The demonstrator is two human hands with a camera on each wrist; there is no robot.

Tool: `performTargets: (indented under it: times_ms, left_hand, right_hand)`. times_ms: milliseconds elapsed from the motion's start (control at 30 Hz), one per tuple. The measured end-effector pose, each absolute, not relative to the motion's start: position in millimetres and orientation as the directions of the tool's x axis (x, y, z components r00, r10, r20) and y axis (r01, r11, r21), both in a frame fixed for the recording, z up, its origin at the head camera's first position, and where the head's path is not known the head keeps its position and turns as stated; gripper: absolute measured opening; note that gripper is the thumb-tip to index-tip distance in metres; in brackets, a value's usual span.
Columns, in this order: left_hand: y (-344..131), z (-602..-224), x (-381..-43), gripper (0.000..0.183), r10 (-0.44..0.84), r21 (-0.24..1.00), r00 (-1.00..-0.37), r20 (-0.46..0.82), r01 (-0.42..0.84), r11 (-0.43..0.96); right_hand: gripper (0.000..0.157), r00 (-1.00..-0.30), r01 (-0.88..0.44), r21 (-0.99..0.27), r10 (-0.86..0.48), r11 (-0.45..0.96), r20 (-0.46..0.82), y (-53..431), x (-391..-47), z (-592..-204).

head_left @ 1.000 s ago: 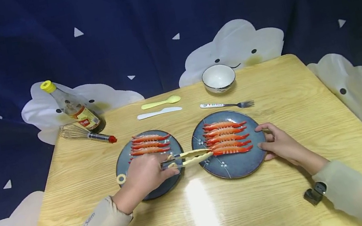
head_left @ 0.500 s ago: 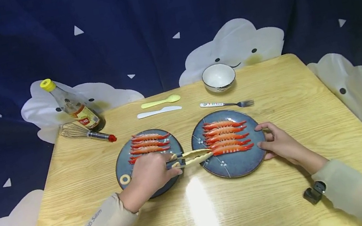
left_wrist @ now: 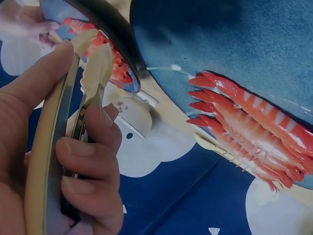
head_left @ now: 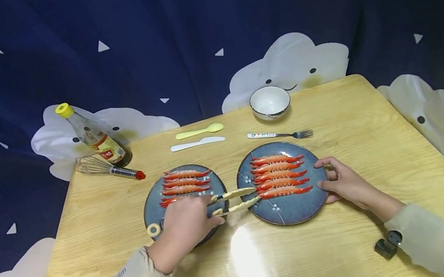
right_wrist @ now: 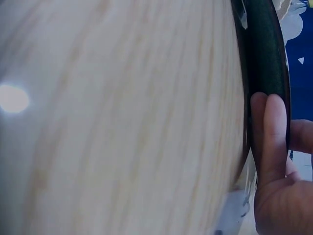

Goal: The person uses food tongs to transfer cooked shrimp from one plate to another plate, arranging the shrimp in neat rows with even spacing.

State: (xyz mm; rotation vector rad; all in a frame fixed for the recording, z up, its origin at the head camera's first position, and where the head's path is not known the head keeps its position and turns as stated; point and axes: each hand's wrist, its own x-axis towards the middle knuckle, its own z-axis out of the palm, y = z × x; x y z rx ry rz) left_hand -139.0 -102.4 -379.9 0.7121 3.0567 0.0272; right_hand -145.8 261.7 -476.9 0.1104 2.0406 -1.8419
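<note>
My left hand point(head_left: 187, 226) grips metal tongs point(head_left: 236, 194) with cream scalloped tips, over the left blue plate point(head_left: 152, 207). The tips stand apart, close to the left end of the nearest prawn point(head_left: 285, 191) on the right blue plate point(head_left: 293, 212). Several red-orange prawns lie there in a neat row. More prawns point(head_left: 185, 183) line the left plate, partly hidden by the hand; the left wrist view shows those prawns point(left_wrist: 259, 122) close up. My right hand point(head_left: 348, 185) holds the right plate's rim between thumb and fingers, and its fingers point(right_wrist: 275, 122) show against the plate's dark underside point(right_wrist: 266, 54).
Behind the plates lie a yellow spoon point(head_left: 200, 131), a white knife point(head_left: 198, 143) and a fork point(head_left: 279, 135). A white bowl point(head_left: 270, 102) stands at the back. At the back left, a whisk point(head_left: 109, 168) lies by a yellow-capped sauce bottle point(head_left: 99, 140).
The tong tips have spread wider beside the nearest prawn, which has shifted slightly right. My left hand has moved a little right. The right hand keeps its hold; the head view has tilted slightly up.
</note>
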Motion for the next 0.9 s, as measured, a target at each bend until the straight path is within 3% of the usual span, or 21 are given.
performTargets:
  times_ms: [433, 700, 900]
  left_hand:
    - [-161.1, -359.0, -130.8, 0.053, 0.323, -0.067, -0.939, 0.12, 0.317, 0.946]
    - [-211.5, -354.7, -122.1, 0.041, 0.209, -0.116, -0.968, 0.142, 0.193, 0.974]
    - [-234.4, -352.6, -113.7, 0.04, 0.202, -0.138, -0.971, 0.128, 0.185, 0.973]
  right_hand:
    - [0.05, -0.926, 0.292, -0.946, -0.208, 0.138, -0.316, 258.0, -144.8, -480.3]
    - [0.05, -0.932, 0.281, -0.946, -0.189, 0.164, -0.31, 260.7, -144.8, -479.9]
    - [0.049, -0.931, 0.281, -0.942, -0.184, 0.181, -0.314, 260.4, -144.6, -479.4]
